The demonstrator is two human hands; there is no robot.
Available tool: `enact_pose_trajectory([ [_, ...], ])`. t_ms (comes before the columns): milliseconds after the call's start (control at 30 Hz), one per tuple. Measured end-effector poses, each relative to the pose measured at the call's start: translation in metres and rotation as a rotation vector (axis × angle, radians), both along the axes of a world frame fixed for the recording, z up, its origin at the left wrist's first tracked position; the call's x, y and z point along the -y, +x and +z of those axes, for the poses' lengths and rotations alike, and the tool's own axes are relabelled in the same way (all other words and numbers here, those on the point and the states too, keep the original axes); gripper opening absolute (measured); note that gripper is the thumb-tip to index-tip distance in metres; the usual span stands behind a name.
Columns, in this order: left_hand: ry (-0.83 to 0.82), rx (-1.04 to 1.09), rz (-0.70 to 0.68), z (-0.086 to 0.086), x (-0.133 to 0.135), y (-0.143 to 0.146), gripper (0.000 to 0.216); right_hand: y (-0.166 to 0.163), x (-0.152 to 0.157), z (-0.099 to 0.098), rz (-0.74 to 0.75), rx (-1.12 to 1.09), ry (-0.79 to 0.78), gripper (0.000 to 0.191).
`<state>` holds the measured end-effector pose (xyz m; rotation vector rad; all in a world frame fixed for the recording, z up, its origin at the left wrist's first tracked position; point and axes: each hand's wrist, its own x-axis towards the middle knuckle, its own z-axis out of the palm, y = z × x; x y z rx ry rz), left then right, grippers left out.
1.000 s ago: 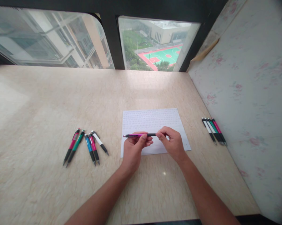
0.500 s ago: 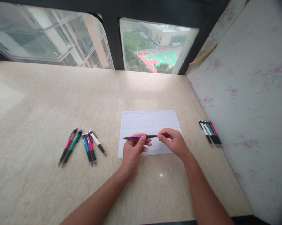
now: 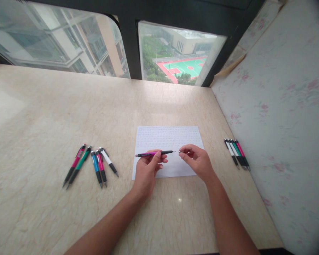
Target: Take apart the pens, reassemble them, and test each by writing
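Note:
My left hand [image 3: 149, 168] is closed around a purple and black pen [image 3: 146, 154], held level above the paper with its front end pointing right. A thin refill tip sticks out of that end. Just to the right, my right hand [image 3: 196, 159] pinches a small metal pen tip [image 3: 180, 152] between thumb and forefinger. A narrow gap separates this tip from the pen. Beneath both hands lies a white sheet of paper [image 3: 170, 136] with rows of writing, partly covered by them.
Left of the paper lie a pink pen [image 3: 76, 161], a green pen [image 3: 81, 164], a blue pen [image 3: 96, 169], another pink pen [image 3: 101, 167] and a white pen [image 3: 108, 161]. Several pens [image 3: 237, 154] rest by the papered wall [image 3: 281, 124]. A window [image 3: 175, 53] stands behind the stone ledge [image 3: 96, 106].
The metal tip has come off the pen's front end and is in my right hand. My left hand with the pen has shifted left, opening a gap that shows the refill.

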<state>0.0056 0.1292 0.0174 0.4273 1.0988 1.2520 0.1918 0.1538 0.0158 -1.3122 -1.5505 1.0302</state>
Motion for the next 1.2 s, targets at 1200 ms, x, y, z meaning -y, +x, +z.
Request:
enact_pose_trajectory([
  [1200,-0.005,0.101,0.12,-0.005,-0.014,-0.016,0.029,-0.054,-0.007,-0.024,-0.082,0.698,0.249,0.017],
])
